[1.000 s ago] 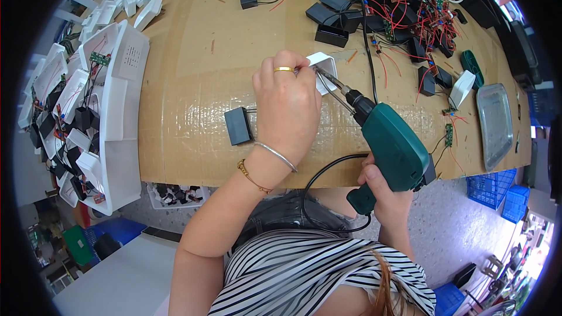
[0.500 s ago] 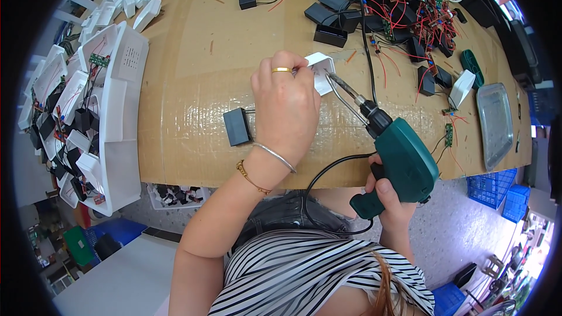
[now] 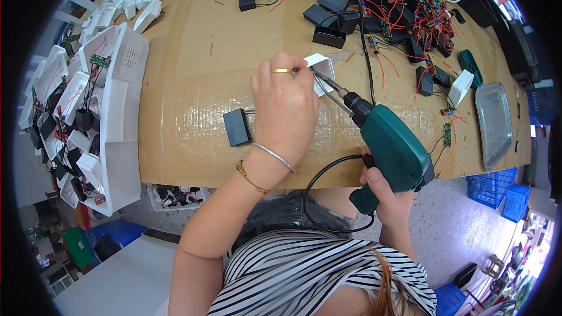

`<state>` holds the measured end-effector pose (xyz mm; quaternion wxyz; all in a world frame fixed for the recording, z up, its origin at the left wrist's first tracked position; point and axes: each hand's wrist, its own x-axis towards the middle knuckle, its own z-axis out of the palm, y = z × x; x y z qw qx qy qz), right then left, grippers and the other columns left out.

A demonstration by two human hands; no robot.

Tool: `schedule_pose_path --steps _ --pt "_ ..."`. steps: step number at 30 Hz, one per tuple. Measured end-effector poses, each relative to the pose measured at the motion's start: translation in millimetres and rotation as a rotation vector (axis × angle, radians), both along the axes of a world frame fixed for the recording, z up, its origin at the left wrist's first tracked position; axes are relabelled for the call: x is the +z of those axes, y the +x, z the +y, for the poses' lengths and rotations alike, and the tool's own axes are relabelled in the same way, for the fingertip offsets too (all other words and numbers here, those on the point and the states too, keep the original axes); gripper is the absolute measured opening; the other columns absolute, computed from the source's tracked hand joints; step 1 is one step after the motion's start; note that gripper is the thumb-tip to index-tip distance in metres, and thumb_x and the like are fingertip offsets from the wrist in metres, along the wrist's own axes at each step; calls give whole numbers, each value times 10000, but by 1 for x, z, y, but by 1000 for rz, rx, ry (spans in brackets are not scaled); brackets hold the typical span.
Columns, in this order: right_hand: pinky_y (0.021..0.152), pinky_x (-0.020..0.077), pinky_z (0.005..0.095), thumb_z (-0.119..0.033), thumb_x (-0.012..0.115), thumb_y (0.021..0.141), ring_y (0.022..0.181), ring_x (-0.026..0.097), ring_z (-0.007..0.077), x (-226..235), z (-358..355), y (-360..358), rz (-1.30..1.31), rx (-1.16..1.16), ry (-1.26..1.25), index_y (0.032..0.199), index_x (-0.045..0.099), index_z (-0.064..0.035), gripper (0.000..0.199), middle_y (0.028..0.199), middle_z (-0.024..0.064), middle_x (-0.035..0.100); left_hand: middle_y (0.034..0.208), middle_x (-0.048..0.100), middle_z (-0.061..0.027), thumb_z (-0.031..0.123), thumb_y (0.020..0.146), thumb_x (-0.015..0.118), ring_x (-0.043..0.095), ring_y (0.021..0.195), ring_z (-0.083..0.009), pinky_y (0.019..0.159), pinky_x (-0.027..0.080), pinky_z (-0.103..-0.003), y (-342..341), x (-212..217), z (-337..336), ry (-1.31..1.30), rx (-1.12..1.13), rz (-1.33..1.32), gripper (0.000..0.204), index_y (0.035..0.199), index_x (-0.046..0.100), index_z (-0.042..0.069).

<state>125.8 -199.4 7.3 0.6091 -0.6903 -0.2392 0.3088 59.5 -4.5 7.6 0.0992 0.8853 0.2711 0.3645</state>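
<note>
My right hand [image 3: 389, 193] grips the handle of a green soldering gun [image 3: 395, 149]. The gun's metal tip reaches into an open white plastic case [image 3: 323, 65] in the middle of the table. Curled over the case's left side, my left hand [image 3: 285, 90] has its fingers closed on it; the fingertips, and any wire between them, are hidden. A black rectangular box [image 3: 236, 127] lies just left of my left wrist, with a dark lead running from it under that hand.
Black boxes and circuit boards with red wires [image 3: 410, 17] crowd the back right. A clear tray [image 3: 494, 129] lies at the right. On the left, a white bin [image 3: 120, 111] holds cases and boards; white shells [image 3: 146, 0] lie behind it. The gun's cord [image 3: 313, 187] loops by the front edge.
The soldering gun and my right hand have shifted slightly left, and the tip now sits deeper left inside the white case, near my left fingertips. My left hand has barely moved.
</note>
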Motion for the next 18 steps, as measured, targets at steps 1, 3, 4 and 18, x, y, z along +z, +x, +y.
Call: schedule_pose_path --steps 1,3,4,18 --pt "621 458 261 -172 640 772 688 548 136 1 1 0 -1 0 1 1171 470 24 477 1021 120 574 897 478 -85 -6 622 599 460 848 -263 739 373 -372 0 1 0 1 0 -1 143 763 583 -13" --pt "624 459 263 -181 640 772 683 547 136 2 2 0 5 -9 -4 1169 471 26 478 1017 120 575 899 478 -85 -5 625 598 461 853 -262 740 374 -372 0 1 0 -6 0 7 137 761 584 -11" --pt "624 459 263 -181 640 772 683 547 136 2 3 0 6 -9 -4 1169 471 26 478 1017 120 575 899 478 -85 -5 625 598 461 853 -262 740 374 -372 -1 1 0 -5 0 8 137 761 584 -11" --pt "597 450 254 -165 635 780 660 550 137 11 7 0 156 -31 4 1136 480 27 433 970 121 579 905 482 -87 -6 629 598 463 858 -266 746 374 -374 -1 2 0 -21 -10 37 136 764 584 -10"
